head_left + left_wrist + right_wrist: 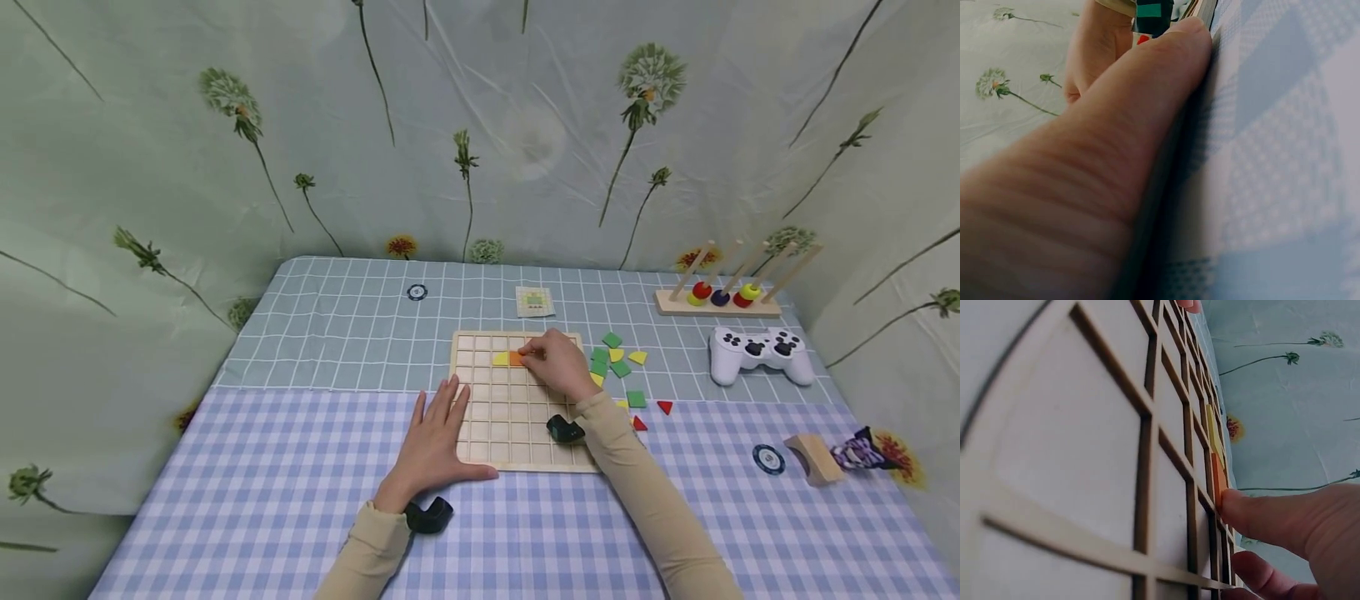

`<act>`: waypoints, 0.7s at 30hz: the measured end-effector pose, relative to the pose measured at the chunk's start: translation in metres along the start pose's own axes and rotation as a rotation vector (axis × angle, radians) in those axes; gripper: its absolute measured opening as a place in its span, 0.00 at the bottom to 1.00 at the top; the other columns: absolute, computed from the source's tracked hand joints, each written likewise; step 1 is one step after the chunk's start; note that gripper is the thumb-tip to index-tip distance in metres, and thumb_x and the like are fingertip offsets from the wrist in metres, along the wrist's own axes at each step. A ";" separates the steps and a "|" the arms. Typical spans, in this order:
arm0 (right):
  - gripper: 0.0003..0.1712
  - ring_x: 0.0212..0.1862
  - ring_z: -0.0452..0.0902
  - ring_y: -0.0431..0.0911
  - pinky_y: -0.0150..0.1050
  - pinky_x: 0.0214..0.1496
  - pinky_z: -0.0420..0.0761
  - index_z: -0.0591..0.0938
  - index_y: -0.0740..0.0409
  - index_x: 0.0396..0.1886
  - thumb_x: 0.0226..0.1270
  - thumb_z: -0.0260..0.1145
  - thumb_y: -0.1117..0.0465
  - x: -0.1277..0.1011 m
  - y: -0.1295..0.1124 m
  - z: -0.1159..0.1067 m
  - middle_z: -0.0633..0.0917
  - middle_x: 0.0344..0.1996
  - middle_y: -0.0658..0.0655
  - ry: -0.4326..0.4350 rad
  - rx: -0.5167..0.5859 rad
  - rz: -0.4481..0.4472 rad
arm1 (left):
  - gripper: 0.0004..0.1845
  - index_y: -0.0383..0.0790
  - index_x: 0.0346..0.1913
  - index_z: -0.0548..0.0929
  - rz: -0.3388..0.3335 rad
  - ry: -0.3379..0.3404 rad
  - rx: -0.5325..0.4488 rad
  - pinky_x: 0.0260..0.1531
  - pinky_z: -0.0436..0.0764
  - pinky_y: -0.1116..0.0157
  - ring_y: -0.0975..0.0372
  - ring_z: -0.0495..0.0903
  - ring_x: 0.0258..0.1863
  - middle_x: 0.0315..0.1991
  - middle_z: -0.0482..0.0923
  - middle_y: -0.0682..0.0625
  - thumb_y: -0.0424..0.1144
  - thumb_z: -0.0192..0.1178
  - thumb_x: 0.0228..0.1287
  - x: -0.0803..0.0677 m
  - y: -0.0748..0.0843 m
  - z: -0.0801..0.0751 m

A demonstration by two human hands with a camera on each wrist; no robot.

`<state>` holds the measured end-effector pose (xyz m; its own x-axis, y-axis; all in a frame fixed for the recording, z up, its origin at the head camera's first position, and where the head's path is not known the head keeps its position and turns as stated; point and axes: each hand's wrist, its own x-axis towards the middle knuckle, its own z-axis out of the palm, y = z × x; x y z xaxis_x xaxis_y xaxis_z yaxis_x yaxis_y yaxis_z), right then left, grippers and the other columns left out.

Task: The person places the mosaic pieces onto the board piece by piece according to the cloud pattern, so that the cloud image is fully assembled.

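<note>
A wooden grid board [498,425] lies on the table in front of the person. An orange tile [515,358] sits in an upper row, right beside a yellow tile [500,359]. The right hand [557,364] pinches the orange tile at its right end; in the right wrist view the thumb [1254,512] touches it, and the index fingertip is hidden. The left hand [435,442] lies with fingers spread at the board's left edge, its thumb [1166,56] along the near edge.
Green tiles [600,356], yellow ones and red triangles [665,407] lie right of the board. A small pattern card [535,302] is behind it. Farther right stand a peg stand with beads [718,304], a white game controller [761,354], a wooden arch block [815,460] and a round chip [768,459].
</note>
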<state>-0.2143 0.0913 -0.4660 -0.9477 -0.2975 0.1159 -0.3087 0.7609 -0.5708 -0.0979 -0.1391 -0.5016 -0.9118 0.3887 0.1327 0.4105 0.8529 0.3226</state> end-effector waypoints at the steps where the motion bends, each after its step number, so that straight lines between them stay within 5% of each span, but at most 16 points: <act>1: 0.08 0.31 0.69 0.45 0.39 0.31 0.71 0.88 0.55 0.38 0.61 0.69 0.60 0.000 0.001 0.000 0.76 0.29 0.51 -0.003 0.010 -0.008 | 0.68 0.36 0.74 0.51 0.003 0.006 0.002 0.67 0.39 0.47 0.51 0.41 0.73 0.74 0.44 0.41 0.80 0.58 0.36 0.000 0.000 0.000; 10: 0.10 0.32 0.72 0.49 0.42 0.34 0.73 0.86 0.64 0.41 0.63 0.67 0.64 -0.018 0.016 -0.028 0.80 0.34 0.57 0.034 0.135 -0.090 | 0.68 0.35 0.74 0.52 0.003 0.008 -0.002 0.67 0.39 0.46 0.51 0.41 0.73 0.74 0.44 0.40 0.80 0.57 0.37 -0.001 0.001 0.001; 21: 0.10 0.38 0.75 0.55 0.46 0.37 0.75 0.85 0.66 0.41 0.65 0.65 0.63 -0.050 0.069 -0.076 0.82 0.38 0.63 0.187 0.061 0.103 | 0.68 0.36 0.75 0.49 0.000 -0.012 0.013 0.68 0.37 0.48 0.52 0.39 0.73 0.75 0.41 0.41 0.80 0.58 0.37 0.000 0.001 -0.003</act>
<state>-0.1947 0.2021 -0.4491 -0.9744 -0.1030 0.1999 -0.2089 0.7441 -0.6346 -0.0981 -0.1394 -0.4991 -0.9116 0.3928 0.1210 0.4106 0.8574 0.3103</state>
